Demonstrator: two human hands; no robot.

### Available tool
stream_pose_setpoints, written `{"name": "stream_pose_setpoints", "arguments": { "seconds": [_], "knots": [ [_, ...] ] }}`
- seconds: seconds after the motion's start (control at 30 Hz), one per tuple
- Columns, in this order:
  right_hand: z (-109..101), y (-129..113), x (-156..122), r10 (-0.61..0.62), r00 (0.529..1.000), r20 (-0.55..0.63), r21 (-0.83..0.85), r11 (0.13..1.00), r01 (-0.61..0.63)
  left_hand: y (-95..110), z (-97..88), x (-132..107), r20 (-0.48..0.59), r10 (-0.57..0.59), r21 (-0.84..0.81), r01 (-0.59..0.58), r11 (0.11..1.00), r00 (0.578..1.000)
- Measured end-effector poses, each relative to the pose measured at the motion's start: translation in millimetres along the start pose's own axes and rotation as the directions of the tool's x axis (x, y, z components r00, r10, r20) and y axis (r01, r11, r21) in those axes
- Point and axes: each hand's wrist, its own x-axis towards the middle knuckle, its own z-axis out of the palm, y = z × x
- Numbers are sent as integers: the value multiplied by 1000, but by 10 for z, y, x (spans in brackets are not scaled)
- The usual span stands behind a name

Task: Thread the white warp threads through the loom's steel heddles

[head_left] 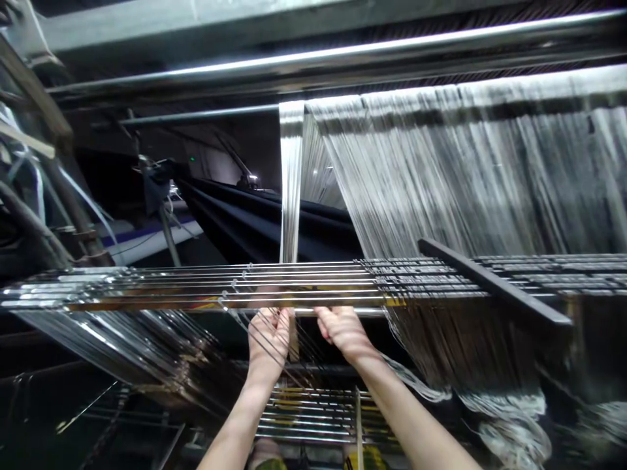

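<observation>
My left hand point(267, 336) is closed, thumb against fingers, just below the row of thin metal rods point(313, 281). Several heddle wires point(237, 318) slant down across it. What its fingertips pinch cannot be made out. My right hand point(345, 329) is closed a little to the right, knuckles up, close under the same rods. Its fingertips are partly hidden, and anything in them does not show. Above my left hand, a narrow band of pale warp threads point(290, 189) hangs straight down behind the rods.
A wide sheet of warp threads point(441, 176) descends on the right. Bunched heddles point(142, 339) hang at left. A dark flat bar point(494, 281) lies slantwise over the rods. Knotted thread ends point(514, 424) dangle lower right. A shiny roller point(313, 62) crosses above; more rods point(308, 418) lie below.
</observation>
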Motion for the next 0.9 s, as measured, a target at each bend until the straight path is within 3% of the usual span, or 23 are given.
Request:
{"name": "stream_pose_setpoints", "arguments": {
  "seconds": [0.13, 0.27, 0.4, 0.5, 0.63, 0.73, 0.9],
  "knots": [
    [-5, 20, -6, 68, 997, -38, -12, 998, -68, -36, 12, -50, 29, 199, 184, -201, 962, 980],
    [25, -18, 3, 84, 996, 37, -5, 996, -84, -69, 32, -55, 5, 149, 241, -146, 959, 989],
    [-42, -1, -37, 116, 993, -11, 42, 992, -115, -87, 69, -57, 2, 195, 327, -185, 927, 981],
    [-77, 20, -76, 126, 991, -35, 74, 990, -124, -82, 42, -22, 60, 149, 402, -160, 902, 987],
    [11, -26, -46, 107, 994, -21, 77, 991, -105, -75, -34, 30, 93, 98, 351, -125, 928, 991],
    [49, -57, -6, 113, 993, 10, 67, 991, -114, -100, -26, 8, 44, 59, 263, -69, 962, 997],
    [-153, 40, -56, 138, 988, -62, 49, 990, -136, -133, 242, -211, 36, 98, 93, -101, 990, 994]
  ]
}}
